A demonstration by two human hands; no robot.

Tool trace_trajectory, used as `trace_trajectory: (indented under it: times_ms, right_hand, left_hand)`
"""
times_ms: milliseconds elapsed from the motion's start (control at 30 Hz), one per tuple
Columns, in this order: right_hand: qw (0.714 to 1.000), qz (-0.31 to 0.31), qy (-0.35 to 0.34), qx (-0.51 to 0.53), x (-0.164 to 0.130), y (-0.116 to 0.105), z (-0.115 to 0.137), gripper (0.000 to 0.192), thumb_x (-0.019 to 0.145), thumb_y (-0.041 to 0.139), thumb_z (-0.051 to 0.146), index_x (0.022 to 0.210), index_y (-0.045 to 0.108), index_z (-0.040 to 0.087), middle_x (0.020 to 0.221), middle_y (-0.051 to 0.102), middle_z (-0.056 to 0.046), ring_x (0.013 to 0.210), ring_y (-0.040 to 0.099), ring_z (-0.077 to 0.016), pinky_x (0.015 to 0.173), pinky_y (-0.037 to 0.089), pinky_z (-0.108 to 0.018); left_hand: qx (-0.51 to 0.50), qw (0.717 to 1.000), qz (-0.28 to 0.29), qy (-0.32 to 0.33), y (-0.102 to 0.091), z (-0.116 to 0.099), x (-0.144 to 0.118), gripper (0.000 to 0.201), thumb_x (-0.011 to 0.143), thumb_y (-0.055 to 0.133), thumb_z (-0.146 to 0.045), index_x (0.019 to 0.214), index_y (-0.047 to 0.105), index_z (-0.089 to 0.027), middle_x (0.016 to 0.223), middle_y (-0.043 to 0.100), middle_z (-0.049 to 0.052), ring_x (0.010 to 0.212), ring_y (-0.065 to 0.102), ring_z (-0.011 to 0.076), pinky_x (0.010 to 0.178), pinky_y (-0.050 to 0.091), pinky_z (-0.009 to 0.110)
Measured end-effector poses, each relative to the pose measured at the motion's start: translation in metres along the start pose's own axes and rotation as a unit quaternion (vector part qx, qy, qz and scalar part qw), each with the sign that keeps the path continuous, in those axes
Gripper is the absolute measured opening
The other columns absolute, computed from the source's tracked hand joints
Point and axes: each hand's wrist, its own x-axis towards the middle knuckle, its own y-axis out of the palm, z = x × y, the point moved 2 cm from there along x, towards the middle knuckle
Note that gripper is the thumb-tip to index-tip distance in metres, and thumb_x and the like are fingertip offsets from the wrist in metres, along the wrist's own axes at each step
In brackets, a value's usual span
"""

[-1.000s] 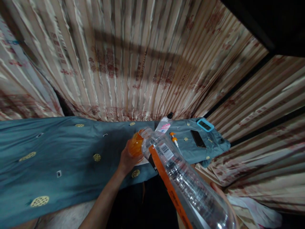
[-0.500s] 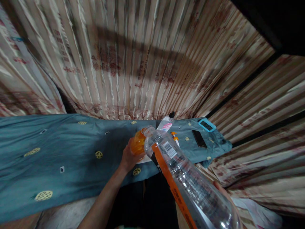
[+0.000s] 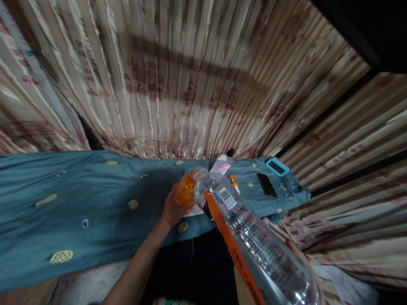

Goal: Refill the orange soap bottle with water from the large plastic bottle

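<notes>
Left hand (image 3: 171, 209) clamped on orange cup (image 3: 185, 192), frame centre, on counter (image 3: 95, 203). Right hand (image 3: 299, 254), lower right, grips tilted clear bottle (image 3: 254, 241), mouth at cup rim. Bottle nearly empty; pour apparently near done.

It looked like a home: pleated floral curtains (image 3: 197, 80) hung behind a table draped in a teal cloth (image 3: 95, 199), a phone (image 3: 266, 185) lying on it.

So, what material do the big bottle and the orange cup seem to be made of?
Big bottle: clear, glossy plastic, probably; ribbed walls show through, with a barcode label. Orange cup: translucent orange, likely plastic, though glass is possible; light glows through it.
</notes>
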Motion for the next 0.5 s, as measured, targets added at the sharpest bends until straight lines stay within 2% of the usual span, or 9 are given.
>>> trace_trajectory:
  times_ms: [100, 233, 300, 433, 500]
  right_hand:
    - [1.0, 0.012, 0.02, 0.001, -0.013, -0.004, -0.017, 0.056, 0.089, 0.063, 0.056, 0.134, 0.059, 0.024, 0.128, 0.064, -0.009, 0.119, 0.061, -0.0312, 0.1, 0.053, -0.054]
    - [0.998, 0.04, 0.038, -0.006, -0.038, -0.007, -0.024, 0.056, 0.088, 0.065, 0.056, 0.134, 0.059, 0.023, 0.117, 0.068, -0.009, 0.107, 0.067, -0.03, 0.095, 0.055, -0.054]
    - [0.998, 0.045, 0.04, -0.009, -0.038, -0.008, -0.026, 0.055, 0.09, 0.064, 0.055, 0.133, 0.06, 0.021, 0.114, 0.069, -0.01, 0.105, 0.067, -0.0287, 0.094, 0.055, -0.054]
    - [0.999, 0.036, 0.03, -0.009, -0.028, -0.007, -0.029, 0.053, 0.094, 0.058, 0.056, 0.132, 0.059, 0.019, 0.123, 0.065, -0.012, 0.114, 0.063, -0.0274, 0.098, 0.053, -0.054]
    - [0.999, 0.035, 0.026, -0.012, -0.032, -0.006, -0.025, 0.052, 0.094, 0.059, 0.054, 0.131, 0.059, 0.018, 0.122, 0.065, -0.011, 0.111, 0.064, -0.0259, 0.095, 0.054, -0.052]
  left_hand:
    - [-0.004, 1.0, 0.002, -0.001, 0.0, 0.0, 0.0, 0.05, 0.064, 0.074, -0.035, 0.108, 0.053, -0.023, 0.099, 0.074, 0.006, 0.087, 0.074, 0.0266, 0.08, 0.064, 0.043]
    - [0.001, 1.0, 0.001, -0.006, 0.001, 0.0, 0.0, 0.049, 0.064, 0.075, -0.035, 0.106, 0.053, -0.023, 0.098, 0.074, 0.005, 0.085, 0.074, 0.0259, 0.078, 0.064, 0.041]
    - [0.002, 1.0, 0.001, -0.002, 0.002, 0.0, 0.001, 0.048, 0.064, 0.074, -0.035, 0.106, 0.053, -0.023, 0.097, 0.073, 0.005, 0.085, 0.074, 0.0254, 0.076, 0.064, 0.04]
    - [-0.006, 1.0, 0.004, -0.007, 0.002, 0.0, 0.001, 0.049, 0.063, 0.074, -0.035, 0.106, 0.053, -0.022, 0.097, 0.073, 0.005, 0.085, 0.074, 0.0257, 0.077, 0.064, 0.041]
    - [-0.011, 1.0, 0.002, -0.012, 0.001, 0.0, 0.001, 0.052, 0.062, 0.076, -0.034, 0.107, 0.053, -0.021, 0.099, 0.073, 0.006, 0.087, 0.074, 0.0261, 0.079, 0.064, 0.042]
